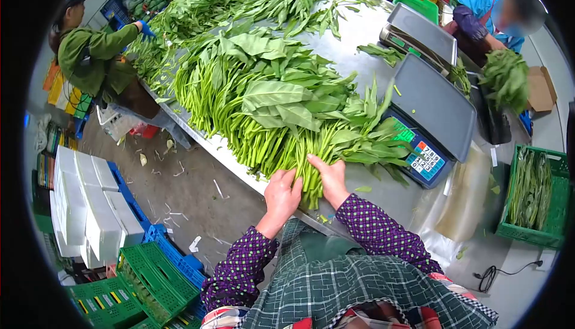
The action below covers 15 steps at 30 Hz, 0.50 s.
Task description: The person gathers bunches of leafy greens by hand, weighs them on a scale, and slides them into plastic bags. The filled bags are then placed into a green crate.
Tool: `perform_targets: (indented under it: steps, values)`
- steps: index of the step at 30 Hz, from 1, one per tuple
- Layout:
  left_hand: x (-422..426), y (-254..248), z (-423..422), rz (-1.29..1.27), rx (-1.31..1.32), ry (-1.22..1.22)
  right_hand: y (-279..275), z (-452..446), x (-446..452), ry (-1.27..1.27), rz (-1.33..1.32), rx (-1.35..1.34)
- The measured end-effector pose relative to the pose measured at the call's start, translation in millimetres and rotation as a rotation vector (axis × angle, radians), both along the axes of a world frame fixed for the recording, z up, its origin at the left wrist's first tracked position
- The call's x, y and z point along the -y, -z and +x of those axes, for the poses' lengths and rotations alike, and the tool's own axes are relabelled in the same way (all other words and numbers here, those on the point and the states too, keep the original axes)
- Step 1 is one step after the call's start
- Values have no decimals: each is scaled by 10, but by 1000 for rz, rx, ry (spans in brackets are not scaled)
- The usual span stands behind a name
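Purple patterned sleeves (245, 263) reach forward, converging at near edge of worktop (350, 56). Right hand (331, 179) closes round leafy greens (257, 143), thumb across stems. Left hand (283, 195) curls just beside, against stem ends; cannot tell whether it pinches any. Greens lie heaped on worktop directly ahead of hands, pale slender stalks toward person, long pointed leaves beyond, some overlapping scale (440, 104).
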<state>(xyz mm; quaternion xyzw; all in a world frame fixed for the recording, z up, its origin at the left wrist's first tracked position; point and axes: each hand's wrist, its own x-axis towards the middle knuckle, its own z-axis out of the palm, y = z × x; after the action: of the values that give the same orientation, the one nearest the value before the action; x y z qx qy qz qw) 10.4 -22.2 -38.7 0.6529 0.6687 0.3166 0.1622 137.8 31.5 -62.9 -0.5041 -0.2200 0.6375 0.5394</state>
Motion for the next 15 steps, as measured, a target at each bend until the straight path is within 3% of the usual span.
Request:
perform_targets:
  steps: [2, 3, 4, 6, 7, 11, 15]
  values:
    - [11, 53, 82, -64, -10, -25, 107, -127, -23, -66, 92, 132]
    - [16, 33, 125, -13, -33, -23, -9, -117, -27, -218, 48, 280]
    - [36, 15, 156, 36, -58, -18, 212, -175, -68, -230, 44, 192]
    - [94, -80, 191, 23, 7, 70, 145, -18, -84, -231, 149, 328]
    - [85, -140, 200, 25, 82, 138, -30, 21, -66, -202, 44, 138]
    - [-187, -329, -91, 237, 37, 3, -377, 288, -42, -176, -5, 174]
    - [-253, -255, -105, -28, 6, 42, -384, 447, 1, -184, 33, 117]
